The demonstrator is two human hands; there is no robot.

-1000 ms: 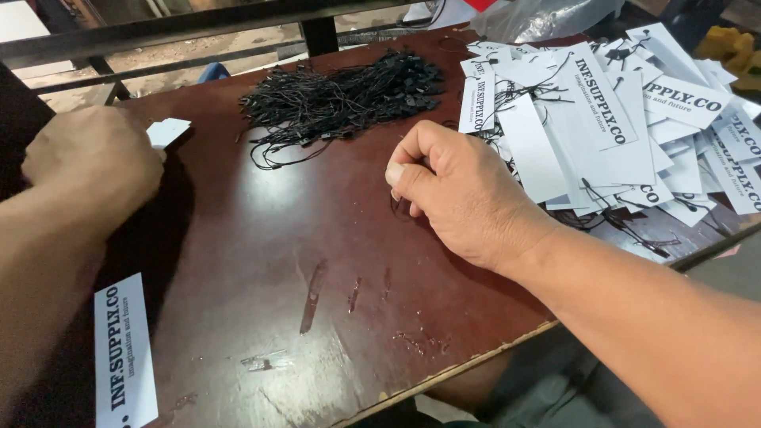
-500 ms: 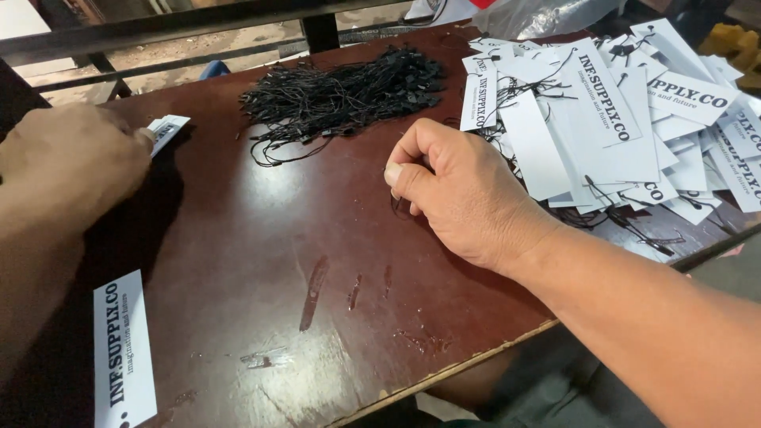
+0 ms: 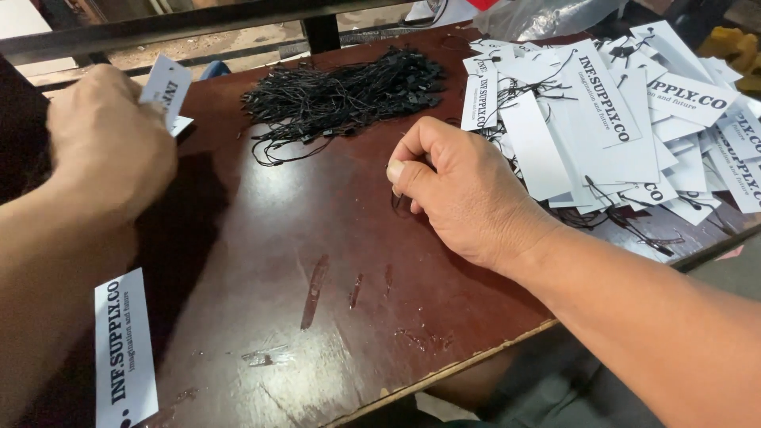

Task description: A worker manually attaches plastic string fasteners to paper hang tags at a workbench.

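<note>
The left hand (image 3: 107, 147) is raised over the left edge of the dark brown desk (image 3: 317, 238), its grip clenched on a white paper tag (image 3: 166, 87) with black print; the tag sticks up and out past the knuckles toward the far edge. A second bit of white card (image 3: 182, 124) peeks out just below it, lying on the desk.

The right hand (image 3: 468, 190) rests on the desk near the middle, fingers curled in and thumb pressed to the forefinger. A thin black string (image 3: 399, 202) shows just beneath the thumb, though I cannot tell whether the grip pinches it or merely lies over it.

Toward the far edge, between the two hands, sits a loose bundle of black strings (image 3: 349, 95). Along the right edge spreads a heap of white tags (image 3: 602, 135), many with black strings already looped through them; the heap lies just beside the right hand's knuckles.

One more white tag (image 3: 124, 349) lies at the near left corner, half over the edge. The desk surface near the front edge shows scratches and scuffs (image 3: 315, 281).
</note>
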